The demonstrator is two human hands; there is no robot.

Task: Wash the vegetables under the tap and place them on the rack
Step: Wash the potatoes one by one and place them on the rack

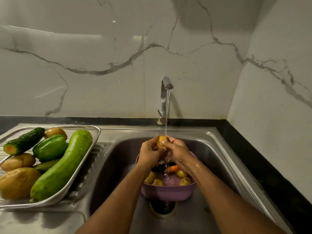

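A person's left hand (149, 152) and right hand (177, 149) meet, both gripping one potato (161, 141) under the running tap (164, 98), above a purple colander (167, 191) in the sink (219, 149). Washed vegetables fill the rack (94, 132) at the sink's left edge.

- Single view only: head-worn wide-angle, so no second view and no overlap to report.
- Looks forward and down from above the sink (219, 149); both forearms enter from the bottom edge.
- Faces the marble wall (118, 65); tap (164, 98) sits near centre.
- Close range: hands mid-frame, left hand (149, 153), right hand (177, 152).
- Wide field bends straight edges; rack (94, 142) falls at the left edge, black counter (263, 166) at the right.
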